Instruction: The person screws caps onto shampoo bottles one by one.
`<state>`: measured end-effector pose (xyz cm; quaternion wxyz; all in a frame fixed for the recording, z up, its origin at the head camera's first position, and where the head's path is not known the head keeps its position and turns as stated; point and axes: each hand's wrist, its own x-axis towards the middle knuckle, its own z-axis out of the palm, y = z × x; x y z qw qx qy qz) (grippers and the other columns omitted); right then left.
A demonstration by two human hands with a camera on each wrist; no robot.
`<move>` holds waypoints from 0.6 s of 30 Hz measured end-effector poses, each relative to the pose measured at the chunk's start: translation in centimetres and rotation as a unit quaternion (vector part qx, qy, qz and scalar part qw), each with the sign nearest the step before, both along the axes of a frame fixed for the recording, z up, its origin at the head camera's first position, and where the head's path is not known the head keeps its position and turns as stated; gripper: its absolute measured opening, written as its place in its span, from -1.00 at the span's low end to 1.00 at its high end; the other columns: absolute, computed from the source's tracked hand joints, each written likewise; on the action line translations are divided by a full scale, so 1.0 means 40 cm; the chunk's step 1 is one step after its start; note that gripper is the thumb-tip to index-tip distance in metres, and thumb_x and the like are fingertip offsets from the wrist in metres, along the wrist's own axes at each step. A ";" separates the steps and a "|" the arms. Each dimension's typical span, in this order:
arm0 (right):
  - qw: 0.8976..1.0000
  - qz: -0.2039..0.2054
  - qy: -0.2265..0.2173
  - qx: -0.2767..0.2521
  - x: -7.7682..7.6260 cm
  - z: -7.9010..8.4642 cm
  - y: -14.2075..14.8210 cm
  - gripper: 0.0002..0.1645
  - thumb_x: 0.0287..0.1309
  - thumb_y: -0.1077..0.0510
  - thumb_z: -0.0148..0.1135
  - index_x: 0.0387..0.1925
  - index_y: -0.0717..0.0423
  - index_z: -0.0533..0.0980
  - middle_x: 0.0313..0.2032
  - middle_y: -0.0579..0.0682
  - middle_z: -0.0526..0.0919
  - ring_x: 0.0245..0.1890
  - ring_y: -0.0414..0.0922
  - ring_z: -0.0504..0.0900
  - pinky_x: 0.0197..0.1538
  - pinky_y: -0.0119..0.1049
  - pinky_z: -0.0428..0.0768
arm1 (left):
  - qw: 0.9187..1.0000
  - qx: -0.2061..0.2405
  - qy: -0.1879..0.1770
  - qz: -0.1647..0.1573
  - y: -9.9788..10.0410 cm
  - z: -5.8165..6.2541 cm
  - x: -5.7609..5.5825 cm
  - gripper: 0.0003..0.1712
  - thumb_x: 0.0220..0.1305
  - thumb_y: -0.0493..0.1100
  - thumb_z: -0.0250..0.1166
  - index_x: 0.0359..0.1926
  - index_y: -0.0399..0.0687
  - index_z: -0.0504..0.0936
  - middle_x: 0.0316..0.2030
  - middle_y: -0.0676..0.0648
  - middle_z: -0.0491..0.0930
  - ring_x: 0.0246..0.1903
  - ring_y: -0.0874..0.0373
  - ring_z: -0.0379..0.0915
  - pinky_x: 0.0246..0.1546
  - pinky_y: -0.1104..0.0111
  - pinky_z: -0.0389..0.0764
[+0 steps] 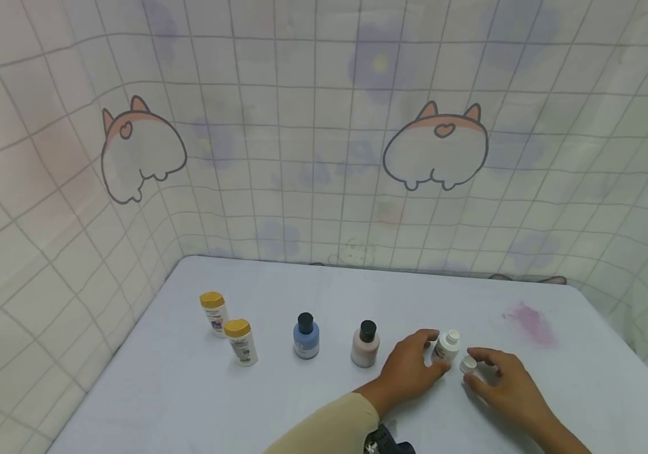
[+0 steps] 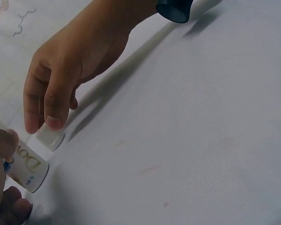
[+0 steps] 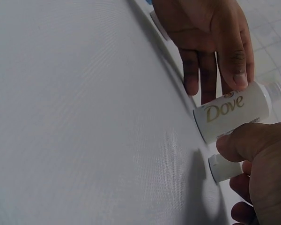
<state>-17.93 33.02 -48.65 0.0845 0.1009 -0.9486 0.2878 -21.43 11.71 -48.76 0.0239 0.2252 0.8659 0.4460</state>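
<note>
A small white Dove bottle (image 1: pixel 447 348) stands upright on the table, its narrow neck bare of a cap. My left hand (image 1: pixel 411 369) holds it from the left, thumb on the near side and fingers around the far side; the lettering shows in the right wrist view on the bottle (image 3: pixel 232 112). Just right of the bottle is a white cap (image 1: pixel 468 364), low at the tabletop. The thumb and index finger of my right hand (image 1: pixel 508 386) pinch that cap, also visible in the left wrist view as a white cap (image 2: pixel 51 138) under the fingertips.
Left of my hands stand a pale pink bottle (image 1: pixel 365 345) and a blue bottle (image 1: pixel 306 337), both black-capped. Farther left are two white bottles with yellow lids, a nearer one (image 1: pixel 241 343) and a farther one (image 1: pixel 215 314). A pink stain (image 1: pixel 531 325) marks the white table (image 1: pixel 188 403) at right.
</note>
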 end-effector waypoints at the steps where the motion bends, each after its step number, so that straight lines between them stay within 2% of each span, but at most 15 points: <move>1: 1.000 -0.002 0.002 0.003 0.001 0.000 0.001 -0.42 -0.09 0.07 0.47 0.01 0.15 0.52 -0.12 -0.02 0.63 -0.05 0.02 0.51 -0.12 -0.05 0.49 | 1.000 0.000 0.001 0.000 0.002 0.001 -0.001 -0.39 0.19 0.15 0.28 0.23 0.18 0.36 0.13 0.22 0.43 0.12 0.30 0.34 0.07 0.34 0.45; 10: 1.000 -0.022 -0.002 0.013 0.004 -0.002 0.003 -0.46 -0.09 0.11 0.46 -0.02 0.14 0.54 -0.18 -0.06 0.63 -0.07 0.04 0.52 -0.08 0.01 0.50 | 1.000 0.012 -0.004 -0.008 0.009 0.010 0.001 -0.43 0.20 0.09 0.29 0.22 0.19 0.38 0.13 0.23 0.43 0.08 0.32 0.38 0.04 0.39 0.46; 18: 1.000 -0.017 -0.005 -0.001 -0.005 -0.011 0.009 -0.50 -0.05 0.00 0.45 -0.05 0.11 0.56 -0.18 -0.08 0.64 -0.03 0.06 0.52 -0.01 0.08 0.45 | 1.000 0.021 -0.006 0.003 0.015 0.006 -0.005 -0.47 0.20 0.09 0.29 0.18 0.21 0.40 0.06 0.27 0.47 0.00 0.38 0.42 -0.01 0.44 0.47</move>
